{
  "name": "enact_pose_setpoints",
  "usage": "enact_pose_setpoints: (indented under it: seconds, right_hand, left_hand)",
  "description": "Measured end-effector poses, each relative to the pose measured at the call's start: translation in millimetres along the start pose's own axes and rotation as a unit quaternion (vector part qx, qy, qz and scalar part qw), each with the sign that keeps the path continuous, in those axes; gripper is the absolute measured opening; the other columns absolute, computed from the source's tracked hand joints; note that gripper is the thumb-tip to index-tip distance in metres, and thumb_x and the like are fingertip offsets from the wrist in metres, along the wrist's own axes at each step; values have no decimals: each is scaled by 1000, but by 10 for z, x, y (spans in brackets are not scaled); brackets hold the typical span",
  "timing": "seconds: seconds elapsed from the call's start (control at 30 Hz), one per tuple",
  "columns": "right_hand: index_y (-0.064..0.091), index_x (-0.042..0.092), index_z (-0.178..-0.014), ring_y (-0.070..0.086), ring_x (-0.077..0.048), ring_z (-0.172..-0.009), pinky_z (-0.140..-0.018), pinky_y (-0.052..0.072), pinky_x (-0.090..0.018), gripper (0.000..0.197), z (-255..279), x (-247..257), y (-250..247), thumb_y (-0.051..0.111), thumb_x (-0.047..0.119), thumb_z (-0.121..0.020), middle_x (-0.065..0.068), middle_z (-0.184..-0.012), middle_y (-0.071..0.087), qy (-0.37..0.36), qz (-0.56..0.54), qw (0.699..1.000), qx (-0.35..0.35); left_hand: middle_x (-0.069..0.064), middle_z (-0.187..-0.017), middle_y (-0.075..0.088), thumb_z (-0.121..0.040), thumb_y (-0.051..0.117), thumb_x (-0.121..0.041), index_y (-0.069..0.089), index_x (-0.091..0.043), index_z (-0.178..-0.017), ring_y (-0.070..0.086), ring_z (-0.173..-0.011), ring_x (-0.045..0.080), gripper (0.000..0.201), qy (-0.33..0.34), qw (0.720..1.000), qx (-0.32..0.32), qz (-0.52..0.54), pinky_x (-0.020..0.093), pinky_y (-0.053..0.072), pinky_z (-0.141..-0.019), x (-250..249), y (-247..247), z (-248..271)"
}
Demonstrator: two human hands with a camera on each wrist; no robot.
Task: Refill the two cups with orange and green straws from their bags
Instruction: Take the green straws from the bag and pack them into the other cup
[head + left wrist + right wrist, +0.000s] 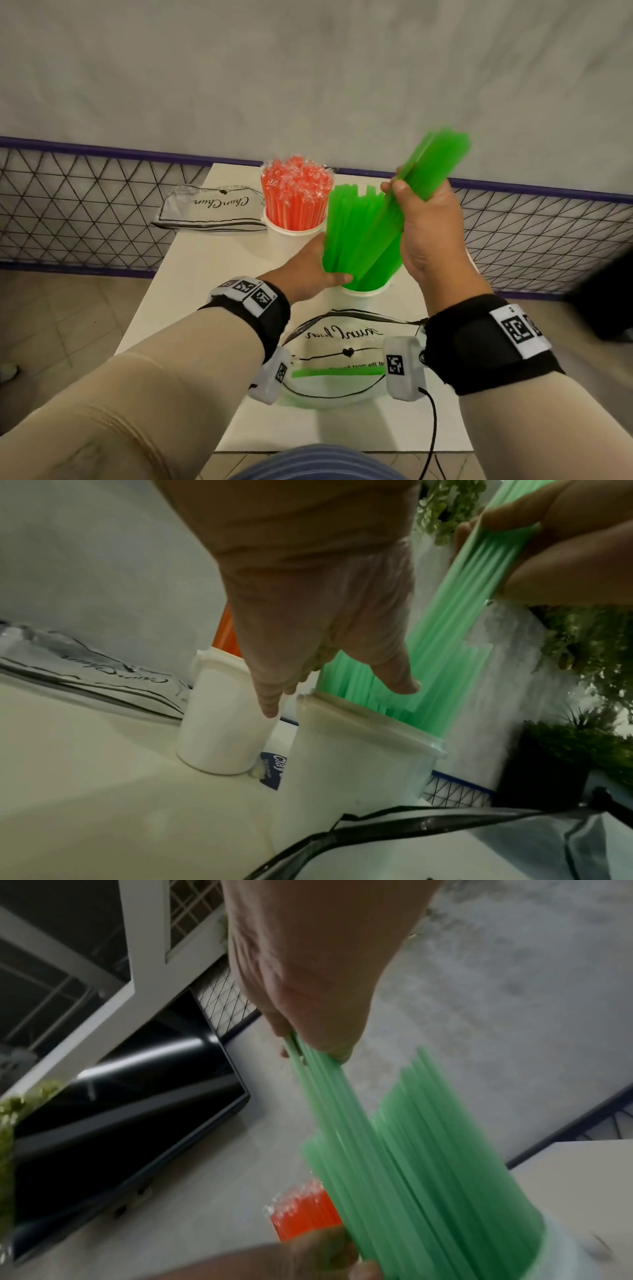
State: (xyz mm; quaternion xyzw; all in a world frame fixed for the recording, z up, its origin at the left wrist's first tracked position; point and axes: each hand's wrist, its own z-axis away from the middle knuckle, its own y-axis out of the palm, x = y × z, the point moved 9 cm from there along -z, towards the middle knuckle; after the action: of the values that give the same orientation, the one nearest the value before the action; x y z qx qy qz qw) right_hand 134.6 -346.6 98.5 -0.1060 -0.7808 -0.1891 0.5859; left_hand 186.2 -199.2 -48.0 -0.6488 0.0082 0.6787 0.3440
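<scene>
While a tilted bundle of green straws (423, 178) was gripped in the right hand (428, 236), its lower ends were fed into the near cup (364, 294).

The bundle was clasped at mid-length between curled fingers and thumb, slanted up to the right, probably so that the ends could be slid in among the green straws already standing in that cup. These standing straws (346, 236) were held by the left hand (308, 270), fingers behind and thumb in front, seemingly to keep them gathered and leave a gap. Both forearms were stretched forward over the white table (191, 274). Just behind, the far cup (291, 236) was packed with orange straws (294, 195). A clear bag (339, 359) with one green straw (337, 372) inside lay near the wrists; another bag (212, 209) lay left of the far cup.
</scene>
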Motion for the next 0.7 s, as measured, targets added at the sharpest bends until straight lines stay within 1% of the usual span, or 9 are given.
enact_pose_setpoints:
  seconds: [0.1, 0.17, 0.23, 0.3, 0.37, 0.47, 0.5, 0.6, 0.7]
  right_hand:
    - [63, 27, -92, 68, -14, -86, -84, 56, -37, 15, 1, -225, -32, 65, 13, -89, 7, -85, 71, 14, 59, 998, -29]
    - [61, 29, -96, 67, -15, -90, -85, 56, -41, 14, 14, -512, -82, 64, 17, -91, 5, -94, 70, 52, 109, 992, -46]
    - [58, 29, -100, 65, -18, -93, -88, 54, -45, 14, 43, -815, -114, 62, 19, -92, 3, -101, 68, 95, 158, 982, -44]
    - [55, 23, -107, 63, -22, -95, -90, 53, -45, 15, 66, -1032, -130, 59, 18, -94, -2, -106, 66, 112, 215, 970, -34]
    - [53, 12, -116, 61, -27, -98, -88, 50, -40, 21, 58, -1141, -103, 55, 19, -97, -9, -111, 64, 107, 285, 952, -11]
    - [52, 2, -119, 57, -29, -96, -76, 41, -30, 30, 29, -1281, -14, 49, 26, -100, -16, -114, 62, 132, 397, 907, 57]
    - [53, 2, -119, 58, -31, -97, -74, 39, -29, 33, 26, -1336, 10, 48, 28, -100, -18, -114, 62, 147, 437, 883, 86]
    - [58, 4, -116, 60, -35, -103, -72, 38, -29, 36, 24, -1348, 47, 53, 32, -96, -18, -114, 63, 154, 538, 816, 146]
    - [54, 4, -117, 59, -34, -105, -72, 38, -30, 43, -35, -1080, -3, 67, 33, -88, -15, -114, 62, 100, 581, 800, 113]
  left_hand:
    - [-7, -147, 40, -73, 84, -32, 21, -25, -150, 39, -133, 14, 100, -13, 998, 39, -46, 31, 34, -108, 83, 105, -63]
    - [-9, -142, 40, -73, 83, -33, 25, -23, -149, 40, -128, 12, 97, -15, 997, 37, -64, 27, 34, -103, 114, 118, -79]
    - [-6, -138, 46, -71, 85, -30, 36, -22, -144, 46, -123, 13, 88, 10, 997, 17, -70, 24, 36, -97, 65, 98, -83]
    - [-6, -126, 54, -70, 86, -25, 46, -22, -136, 53, -114, 12, 77, 24, 998, 6, -66, 23, 41, -93, 35, 105, -89]
    - [-9, -119, 58, -63, 89, -33, 51, -28, -129, 57, -108, 10, 76, 16, 998, -8, -53, 27, 48, -94, 64, 139, -94]
    - [-9, -116, 60, -43, 81, -74, 52, -44, -120, 62, -105, 13, 88, -2, 998, -56, -41, 39, 55, -90, 356, 190, -208]
    - [-10, -116, 59, -39, 76, -82, 51, -48, -119, 62, -105, 14, 91, -2, 997, -63, -52, 40, 55, -89, 495, 222, -288]
    - [-10, -122, 53, -44, 71, -81, 49, -48, -123, 57, -111, 16, 88, -13, 992, -82, -95, 43, 52, -93, 463, 231, -278]
    - [-6, -131, 47, -45, 71, -75, 44, -39, -134, 51, -118, 19, 99, -41, 990, -87, -103, 45, 47, -100, 303, 145, -120]
